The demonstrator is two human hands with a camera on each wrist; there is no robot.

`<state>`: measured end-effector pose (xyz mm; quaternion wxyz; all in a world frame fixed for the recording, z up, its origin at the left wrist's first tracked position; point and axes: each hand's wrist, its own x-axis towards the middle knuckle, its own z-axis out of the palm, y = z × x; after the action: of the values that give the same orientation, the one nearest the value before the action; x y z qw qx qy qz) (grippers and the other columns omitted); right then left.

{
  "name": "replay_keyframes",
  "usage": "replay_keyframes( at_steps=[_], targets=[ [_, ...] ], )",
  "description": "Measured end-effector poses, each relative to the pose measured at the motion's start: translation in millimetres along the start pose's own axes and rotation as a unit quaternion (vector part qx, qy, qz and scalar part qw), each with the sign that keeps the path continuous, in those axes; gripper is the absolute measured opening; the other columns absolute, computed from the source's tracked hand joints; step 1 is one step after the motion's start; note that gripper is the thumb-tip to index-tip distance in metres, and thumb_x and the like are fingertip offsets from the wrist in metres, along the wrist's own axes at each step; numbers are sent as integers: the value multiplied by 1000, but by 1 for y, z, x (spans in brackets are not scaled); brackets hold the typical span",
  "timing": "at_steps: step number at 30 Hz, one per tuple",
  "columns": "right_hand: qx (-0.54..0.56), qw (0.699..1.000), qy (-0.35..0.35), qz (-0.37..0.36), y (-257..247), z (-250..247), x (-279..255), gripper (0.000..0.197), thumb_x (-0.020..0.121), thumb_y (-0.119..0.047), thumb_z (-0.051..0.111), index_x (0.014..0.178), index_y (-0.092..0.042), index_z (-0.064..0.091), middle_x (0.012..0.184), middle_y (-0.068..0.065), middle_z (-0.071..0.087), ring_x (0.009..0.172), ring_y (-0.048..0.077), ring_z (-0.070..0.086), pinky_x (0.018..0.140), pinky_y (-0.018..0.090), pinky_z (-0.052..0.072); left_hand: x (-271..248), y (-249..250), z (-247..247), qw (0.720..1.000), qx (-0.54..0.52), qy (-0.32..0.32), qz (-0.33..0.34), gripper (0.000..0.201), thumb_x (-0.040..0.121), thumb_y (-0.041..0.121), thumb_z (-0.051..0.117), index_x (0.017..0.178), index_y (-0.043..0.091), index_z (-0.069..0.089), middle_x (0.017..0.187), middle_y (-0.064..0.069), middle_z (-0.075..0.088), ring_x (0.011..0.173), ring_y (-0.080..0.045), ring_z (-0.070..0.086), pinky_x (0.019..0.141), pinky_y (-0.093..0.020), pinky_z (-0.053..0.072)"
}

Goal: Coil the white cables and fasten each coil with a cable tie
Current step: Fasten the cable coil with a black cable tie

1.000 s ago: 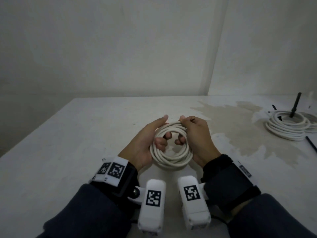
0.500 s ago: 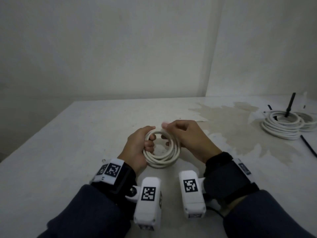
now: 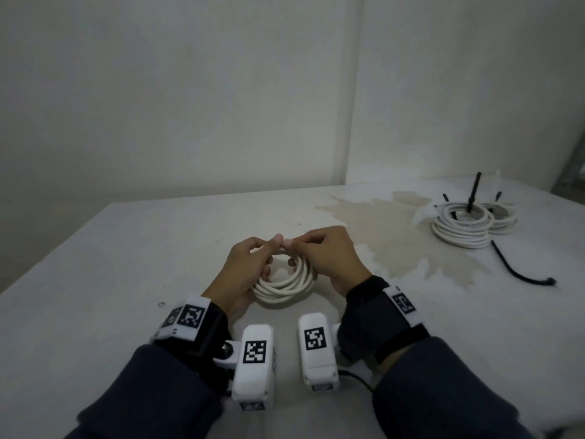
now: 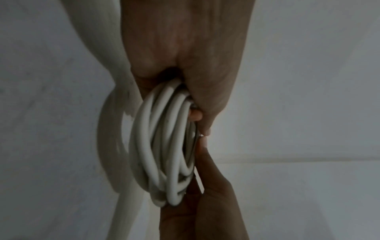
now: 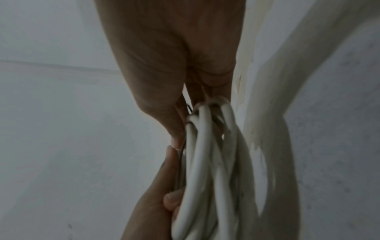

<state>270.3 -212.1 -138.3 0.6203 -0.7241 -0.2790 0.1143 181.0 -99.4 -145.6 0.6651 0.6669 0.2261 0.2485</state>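
Up off the table [image 3: 126, 248], the white coil [image 3: 285, 285] is gripped by the left hand [image 3: 243, 267] and right hand [image 3: 329, 258], thumbs meeting on top. Only the wrist views reveal a thin dark tie [image 5: 180, 164] against it.

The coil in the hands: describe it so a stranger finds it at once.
On the white table, look near the front edge, left of the brown stain. The coil there is gripped by both hands; the other coils lie untouched far right.
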Motion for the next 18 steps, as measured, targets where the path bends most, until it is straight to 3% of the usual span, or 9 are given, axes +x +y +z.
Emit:
replay_keyframes(
  at_steps=[5, 7, 8, 10, 12, 13, 16, 18],
  targets=[
    [17, 993, -35, 108, 5, -54, -10, 14, 82, -15, 74, 80, -1, 72, 78, 16, 69, 71, 25, 64, 66, 32, 54, 1, -5, 37, 998, 55, -39, 9, 28, 89, 30, 65, 74, 8, 57, 62, -5, 48, 39, -8, 39, 44, -19, 35],
    [-93, 989, 47, 103, 10, -98, -5, 11, 84, -14, 72, 86, -3, 73, 84, 15, 70, 78, 25, 63, 73, 33, 52, 4, -8, 48, 998, 39, -42, -2, 29, 90, 28, 64, 70, 10, 54, 60, -5, 45, 39, -9, 36, 43, -20, 34],
    [-191, 971, 101, 98, 14, -124, -1, 14, 84, -14, 70, 91, -2, 74, 94, 16, 71, 87, 28, 64, 80, 35, 50, 6, -9, 51, 998, 34, -43, -6, 29, 90, 27, 64, 70, 10, 53, 61, -5, 44, 39, -9, 36, 44, -20, 33],
    [-363, 904, 174, 142, 19, -172, 2, 27, 85, -17, 64, 105, 0, 69, 116, 18, 66, 109, 33, 59, 92, 35, 44, 10, -11, 54, 998, 36, -42, -5, 29, 91, 27, 63, 71, 10, 52, 61, -6, 45, 38, -9, 36, 45, -21, 34],
    [-448, 843, 183, 234, 26, -210, -1, 39, 86, -23, 58, 119, -3, 58, 132, 19, 54, 123, 36, 48, 102, 37, 36, 13, -12, 57, 998, 35, -45, 3, 28, 91, 28, 63, 73, 9, 54, 61, -7, 46, 37, -9, 38, 48, -23, 35],
    [-467, 827, 167, 266, 29, -220, -2, 42, 87, -24, 57, 123, -3, 54, 136, 19, 50, 125, 36, 45, 104, 39, 36, 14, -14, 56, 999, 33, -42, 7, 27, 90, 28, 64, 74, 8, 55, 61, -8, 46, 37, -10, 39, 50, -24, 35],
    [-487, 816, 122, 287, 29, -231, -12, 33, 89, -19, 57, 116, 0, 55, 128, 18, 56, 119, 35, 52, 98, 38, 43, 17, -16, 58, 998, 13, -53, 10, 27, 91, 28, 63, 76, 6, 56, 55, -7, 49, 41, -16, 42, 51, -26, 38],
    [-491, 818, 127, 272, 23, -225, -17, 15, 89, -13, 56, 97, 0, 57, 118, 18, 61, 110, 34, 58, 80, 32, 45, 18, -17, 59, 998, 6, -61, 10, 26, 92, 26, 62, 78, 5, 56, 56, -9, 53, 41, -16, 48, 48, -25, 40]
  ],
)
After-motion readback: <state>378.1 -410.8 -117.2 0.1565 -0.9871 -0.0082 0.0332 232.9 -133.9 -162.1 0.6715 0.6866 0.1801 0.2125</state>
